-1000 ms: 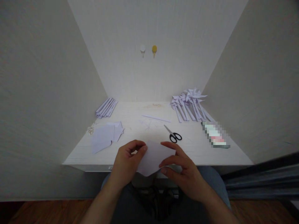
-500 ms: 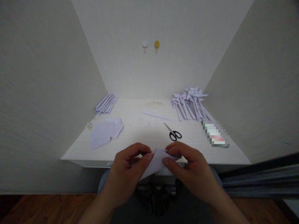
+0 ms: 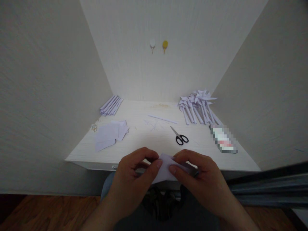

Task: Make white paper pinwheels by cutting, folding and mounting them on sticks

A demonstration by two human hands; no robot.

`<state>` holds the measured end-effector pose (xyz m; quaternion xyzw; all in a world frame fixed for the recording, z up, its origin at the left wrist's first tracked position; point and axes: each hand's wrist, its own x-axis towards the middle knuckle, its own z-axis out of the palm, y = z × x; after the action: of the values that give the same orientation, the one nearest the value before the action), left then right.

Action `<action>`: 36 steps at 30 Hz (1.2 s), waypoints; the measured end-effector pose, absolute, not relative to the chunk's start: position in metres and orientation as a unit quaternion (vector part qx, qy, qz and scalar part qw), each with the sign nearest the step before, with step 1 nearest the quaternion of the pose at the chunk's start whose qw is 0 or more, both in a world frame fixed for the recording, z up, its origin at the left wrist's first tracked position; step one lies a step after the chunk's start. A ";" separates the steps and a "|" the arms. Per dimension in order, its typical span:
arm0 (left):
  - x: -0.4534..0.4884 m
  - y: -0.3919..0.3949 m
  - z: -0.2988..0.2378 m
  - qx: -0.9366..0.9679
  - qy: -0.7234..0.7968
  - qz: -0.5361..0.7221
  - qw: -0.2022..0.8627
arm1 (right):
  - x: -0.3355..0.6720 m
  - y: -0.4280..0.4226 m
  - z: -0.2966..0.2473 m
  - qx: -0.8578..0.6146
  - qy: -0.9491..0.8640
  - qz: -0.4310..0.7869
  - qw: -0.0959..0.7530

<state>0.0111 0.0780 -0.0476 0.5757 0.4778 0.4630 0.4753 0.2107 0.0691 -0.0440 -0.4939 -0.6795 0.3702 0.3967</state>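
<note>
Both hands pinch one small sheet of white paper [image 3: 163, 171] at the front edge of the desk. My left hand [image 3: 134, 176] grips its left side between thumb and fingers. On the other side, my right hand [image 3: 198, 171] holds it with the thumb on top and the index finger behind. The paper looks partly folded or bent; its far right part lies behind my right hand. Black-handled scissors [image 3: 180, 136] lie beyond my right hand, blades pointing away to the left. A thin white paper stick [image 3: 162, 119] rests farther back.
Several paper pinwheels on sticks [image 3: 198, 106] are heaped at the back right, with a blurred-out phone [image 3: 223, 138] in front. Rolled paper sticks [image 3: 112, 105] are stacked back left, near loose paper sheets [image 3: 107, 134]. Two hooks, one yellow [image 3: 165, 44], hang on the wall.
The paper has shifted slightly right and turned a little between my fingers. My right hand has moved slightly right and down. The whole view has shifted a little.
</note>
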 end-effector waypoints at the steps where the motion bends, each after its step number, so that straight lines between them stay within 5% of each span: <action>1: 0.011 0.078 -0.047 0.578 0.477 0.462 0.474 | 0.211 0.068 -0.045 -0.494 -0.678 0.372 0.397; 12: 0.011 0.083 -0.038 0.674 0.466 0.429 0.380 | 0.212 0.070 -0.041 -0.484 -0.671 0.406 0.388; 15: 0.010 0.085 -0.039 0.642 0.480 0.475 0.363 | 0.212 0.071 -0.044 -0.502 -0.643 0.372 0.443; 22: 0.021 0.079 -0.043 0.454 0.493 0.520 0.530 | 0.209 0.071 -0.056 -0.501 -0.591 0.312 0.551; 36: 0.030 0.072 -0.034 0.434 0.421 0.577 0.549 | 0.207 0.069 -0.046 -0.428 -0.522 0.490 0.552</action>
<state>0.0297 0.0723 -0.0342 0.4340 0.4210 0.5766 0.5495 0.2070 0.0693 -0.0465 -0.4280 -0.5217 0.4896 0.5522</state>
